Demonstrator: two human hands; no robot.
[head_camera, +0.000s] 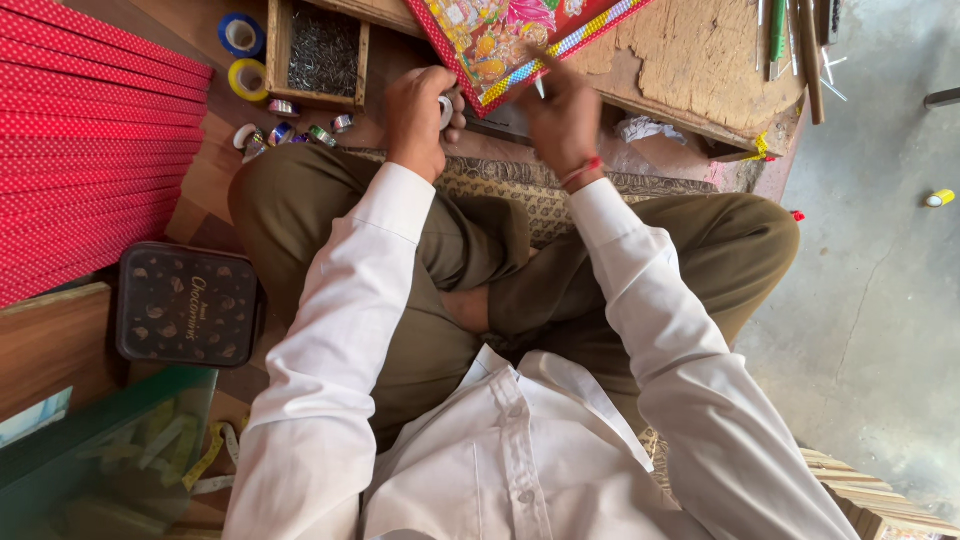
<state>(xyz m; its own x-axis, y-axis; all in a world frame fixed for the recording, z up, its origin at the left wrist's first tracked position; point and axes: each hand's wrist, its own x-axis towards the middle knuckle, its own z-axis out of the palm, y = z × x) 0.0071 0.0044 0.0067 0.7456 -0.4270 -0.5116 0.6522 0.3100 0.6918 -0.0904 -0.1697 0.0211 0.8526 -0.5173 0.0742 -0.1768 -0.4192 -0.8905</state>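
I sit cross-legged in a white shirt and olive trousers at a low wooden workbench (700, 60). My left hand (418, 118) grips a small roll of white tape (446, 108) just below the corner of a colourful framed picture (505, 35) with a red border. My right hand (560, 118), with a red thread at the wrist, rests against the picture's lower edge with fingers pinched together; what they pinch is hidden. A strip of beaded trim (560, 50) runs along that edge.
A stack of red dotted moulding strips (90, 130) lies at the left. A wooden box of small nails (322, 50), several tape rolls (248, 78) and a dark tin box (186, 304) sit nearby. Tools (790, 40) lie on the bench's right end, a glass pane (100, 460) at lower left.
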